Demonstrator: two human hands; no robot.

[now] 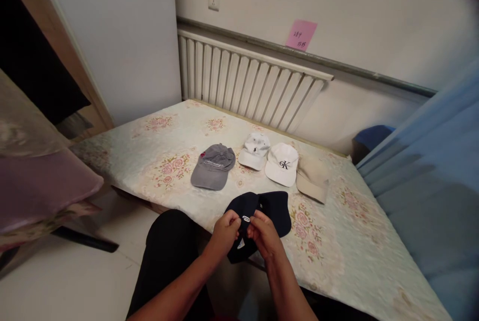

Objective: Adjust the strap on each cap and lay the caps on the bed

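A dark navy baseball cap (279, 211) is between my hands at the near edge of the table, its brim pointing right. My left hand (225, 229) pinches the cap's back strap on the left of a small metal buckle (246, 219). On the buckle's other side, the fingers of my right hand (264, 234) are closed on the strap too. Beyond the cap lie a grey cap (214, 166), a small white cap (254, 151), a white cap with black CK letters (282, 164) and a beige cap (313, 179).
The caps rest on a floral tablecloth (179, 136). Behind it a white radiator (239, 74) runs along the wall, with a pink note (301, 35) above. A blue curtain (430, 171) hangs at the right. A cloth-covered chair (45, 191) stands at the left.
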